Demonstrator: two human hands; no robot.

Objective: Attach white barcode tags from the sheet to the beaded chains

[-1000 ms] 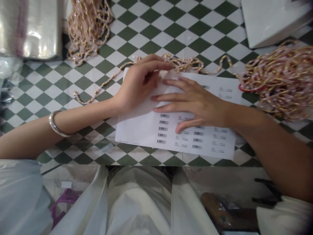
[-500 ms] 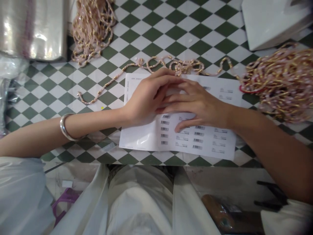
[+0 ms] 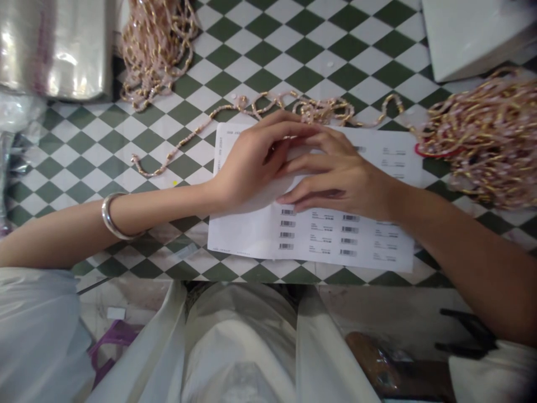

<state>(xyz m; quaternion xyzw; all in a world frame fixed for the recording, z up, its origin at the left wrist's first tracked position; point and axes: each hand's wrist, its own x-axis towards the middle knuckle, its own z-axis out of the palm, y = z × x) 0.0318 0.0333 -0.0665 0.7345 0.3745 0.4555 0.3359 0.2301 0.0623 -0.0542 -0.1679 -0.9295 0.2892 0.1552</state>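
Note:
My left hand (image 3: 251, 159), with a silver bangle (image 3: 109, 216) on its forearm, lies over the left half of a white label sheet (image 3: 239, 238) printed with rows of barcodes. Its long fingers reach right in a loose curve, the tips partly hidden by the other hand. From the right, my right hand (image 3: 342, 176) overlaps those fingers, its own stretched out and slightly bent, thumb close to the index finger. Nothing held shows in either hand. Just beyond the sheet, a strand of pink and gold beads (image 3: 323, 111) runs across the checked tabletop.
A bundle of beaded strands (image 3: 157, 50) lies at the upper left, and a larger beaded bundle (image 3: 495, 140) with a red tie at the right. Clear plastic bags (image 3: 79, 50) are stacked in the left corner. A white box (image 3: 474, 39) stands at the upper right.
My right thumb has drawn in toward the index finger, and the right fingers have bent a little more. The sheet's right end appears slightly farther right. My left hand has barely moved.

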